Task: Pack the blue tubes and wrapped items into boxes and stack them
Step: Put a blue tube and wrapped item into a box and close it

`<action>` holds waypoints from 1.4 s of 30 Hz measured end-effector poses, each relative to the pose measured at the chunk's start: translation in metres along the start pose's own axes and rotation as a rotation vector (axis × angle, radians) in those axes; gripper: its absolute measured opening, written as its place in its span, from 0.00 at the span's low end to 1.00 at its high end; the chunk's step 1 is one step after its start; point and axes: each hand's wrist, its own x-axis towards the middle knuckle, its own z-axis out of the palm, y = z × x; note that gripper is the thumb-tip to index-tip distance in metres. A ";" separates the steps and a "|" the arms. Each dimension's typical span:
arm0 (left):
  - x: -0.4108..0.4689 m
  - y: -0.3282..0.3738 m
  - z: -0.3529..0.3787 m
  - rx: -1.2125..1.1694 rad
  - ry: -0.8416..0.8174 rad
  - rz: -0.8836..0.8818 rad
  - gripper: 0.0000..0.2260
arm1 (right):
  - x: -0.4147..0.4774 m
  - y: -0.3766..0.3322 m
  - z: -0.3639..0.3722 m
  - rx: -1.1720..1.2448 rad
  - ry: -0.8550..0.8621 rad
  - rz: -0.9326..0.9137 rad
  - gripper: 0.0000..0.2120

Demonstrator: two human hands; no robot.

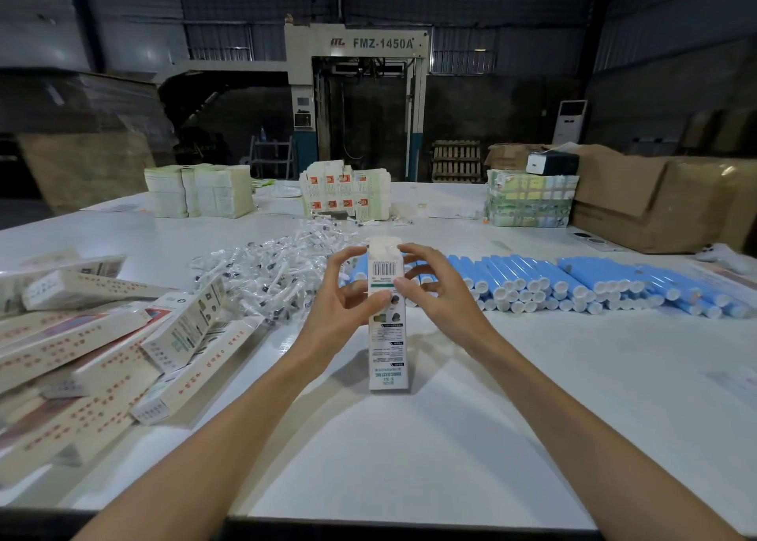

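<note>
White counter, mid-frame: left hand and right hand hold a box upright, fingers curled round it, likely to close its top.

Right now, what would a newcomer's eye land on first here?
Dead centre, the left hand and right hand grip a white barcoded box standing upright on the table. Behind it to the right runs a long bank of blue tubes; to the left, a heap of clear-wrapped items and a sprawl of closed boxes.
</note>
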 end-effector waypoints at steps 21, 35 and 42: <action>-0.002 0.005 0.006 0.081 -0.027 0.012 0.25 | -0.002 0.000 -0.009 0.187 -0.085 0.060 0.21; -0.003 0.007 0.003 0.116 -0.027 -0.033 0.21 | -0.004 0.000 -0.010 0.170 -0.075 0.074 0.08; -0.005 0.007 0.006 0.087 -0.126 -0.069 0.21 | 0.001 0.007 -0.019 0.213 0.028 0.126 0.09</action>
